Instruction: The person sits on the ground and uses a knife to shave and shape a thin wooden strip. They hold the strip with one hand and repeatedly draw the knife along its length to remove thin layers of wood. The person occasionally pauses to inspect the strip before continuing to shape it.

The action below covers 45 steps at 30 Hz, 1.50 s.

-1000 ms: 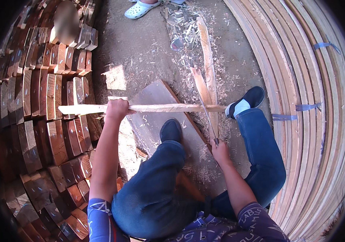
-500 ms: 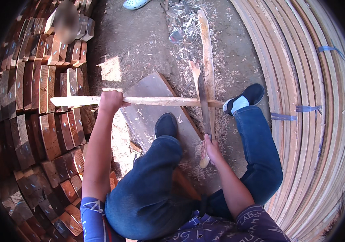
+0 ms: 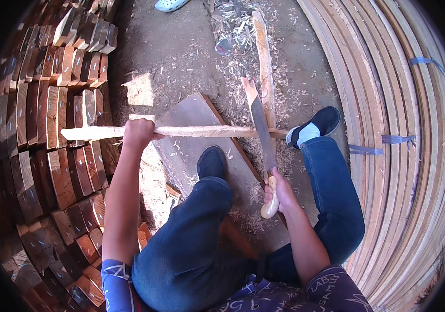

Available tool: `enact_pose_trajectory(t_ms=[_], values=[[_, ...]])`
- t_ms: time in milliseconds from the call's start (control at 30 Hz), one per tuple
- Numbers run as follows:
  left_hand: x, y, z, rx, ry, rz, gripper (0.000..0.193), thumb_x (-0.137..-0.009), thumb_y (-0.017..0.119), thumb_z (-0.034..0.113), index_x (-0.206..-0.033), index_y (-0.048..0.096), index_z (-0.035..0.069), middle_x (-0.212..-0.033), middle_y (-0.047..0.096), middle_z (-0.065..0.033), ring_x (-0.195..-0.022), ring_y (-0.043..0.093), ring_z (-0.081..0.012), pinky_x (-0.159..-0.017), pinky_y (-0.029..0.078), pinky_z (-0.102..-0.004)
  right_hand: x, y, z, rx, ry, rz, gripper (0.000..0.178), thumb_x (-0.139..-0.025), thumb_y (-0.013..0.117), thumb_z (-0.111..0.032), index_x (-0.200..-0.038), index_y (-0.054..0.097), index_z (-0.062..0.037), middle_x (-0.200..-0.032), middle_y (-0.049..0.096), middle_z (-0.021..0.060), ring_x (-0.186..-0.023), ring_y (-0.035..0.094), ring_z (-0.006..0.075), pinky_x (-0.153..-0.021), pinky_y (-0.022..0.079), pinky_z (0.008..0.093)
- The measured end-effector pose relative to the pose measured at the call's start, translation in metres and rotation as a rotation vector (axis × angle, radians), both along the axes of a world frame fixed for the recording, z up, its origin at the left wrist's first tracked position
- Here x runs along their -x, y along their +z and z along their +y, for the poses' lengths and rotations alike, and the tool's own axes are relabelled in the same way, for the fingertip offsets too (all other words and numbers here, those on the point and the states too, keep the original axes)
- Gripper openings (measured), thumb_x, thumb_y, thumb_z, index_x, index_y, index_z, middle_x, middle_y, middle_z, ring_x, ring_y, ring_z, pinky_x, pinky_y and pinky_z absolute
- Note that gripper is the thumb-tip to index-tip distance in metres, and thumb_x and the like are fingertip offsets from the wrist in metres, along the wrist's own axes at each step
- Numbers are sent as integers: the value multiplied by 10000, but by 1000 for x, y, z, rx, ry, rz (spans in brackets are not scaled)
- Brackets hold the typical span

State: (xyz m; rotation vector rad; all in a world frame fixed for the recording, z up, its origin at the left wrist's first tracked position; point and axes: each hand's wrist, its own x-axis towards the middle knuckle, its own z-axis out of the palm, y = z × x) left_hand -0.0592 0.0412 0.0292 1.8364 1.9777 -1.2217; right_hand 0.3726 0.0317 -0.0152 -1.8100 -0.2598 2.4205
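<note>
My left hand (image 3: 138, 134) is closed around a long, pale, shaved wooden pole (image 3: 196, 131), which lies level across the view, its right end close to my right shoe. In my right hand (image 3: 281, 194) is a machete (image 3: 265, 135), gripped by its light wooden handle. The blade points away from me and overlaps the pole near the right end; whether they touch I cannot tell. Its far tip looks bright. Under the pole a flat board (image 3: 178, 119) rests on the ground, with my left shoe (image 3: 212, 162) on it.
A second wooden piece (image 3: 265, 62) lies ahead among shavings (image 3: 233, 31). Stacked reddish timber (image 3: 61, 171) rises at my left. Long planks (image 3: 384, 208) with blue straps (image 3: 365, 150) run along my right. A pale clog (image 3: 171, 4) shows at the top edge.
The machete has rolled, so more of its broad blade face and handle shows. My left hand and the pole have shifted slightly left and down.
</note>
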Motion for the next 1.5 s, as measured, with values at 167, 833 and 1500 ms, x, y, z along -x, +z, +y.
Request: enact_pose_trajectory(t_ms=[167,833,1500], values=[[4,-6,-4,-71,-1,-29,561,-688,630,694,-727,697,138,-657,653,-35,-656,680,-211,-581,515,-347,-2,12,29,-275,-275,-69,491,-983,407,-535,-810,471,-79,-521,392,2,-375,396,130,-376,385,302],[1,-2,1,-36,15,-12,574,-683,628,699,-770,691,135,-688,668,-23,-690,691,-196,-595,522,-336,1,23,9,66,-46,-9,492,-960,447,-553,-805,479,-87,-504,384,-3,-371,398,140,-393,398,316],[4,-1,4,-73,-34,-47,545,-691,643,665,-717,686,122,-651,654,-37,-657,684,-218,-587,522,-346,-7,6,-2,124,119,-59,437,-972,453,-491,-816,467,-84,-515,393,8,-387,406,153,-431,417,346]])
